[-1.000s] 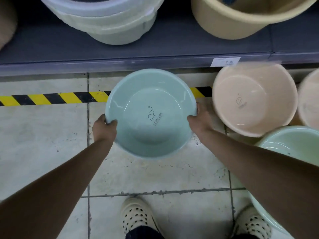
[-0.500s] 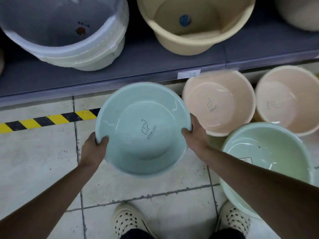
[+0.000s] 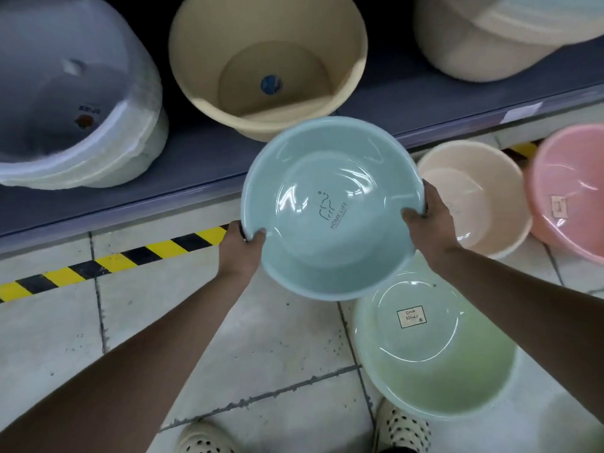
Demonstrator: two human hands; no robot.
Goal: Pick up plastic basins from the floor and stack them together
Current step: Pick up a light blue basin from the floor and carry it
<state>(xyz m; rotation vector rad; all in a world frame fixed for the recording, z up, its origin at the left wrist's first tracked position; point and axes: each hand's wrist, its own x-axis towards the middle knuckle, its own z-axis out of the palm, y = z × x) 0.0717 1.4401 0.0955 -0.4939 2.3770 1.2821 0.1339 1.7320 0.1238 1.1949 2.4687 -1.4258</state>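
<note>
Between both hands, blue basin [image 3: 330, 217]; thumbs over rim.

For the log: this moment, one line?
left hand: grips blue basin rim | right hand: same | basin: off floor | next: green basin, likely

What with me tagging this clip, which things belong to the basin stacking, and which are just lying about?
Job: blue basin, held by left hand and right hand; green basin, cream basin and pink basin on the floor.
Lying about: yellow tub, wrapped tubs and beige tub on the shelf; striped floor tape.
</note>
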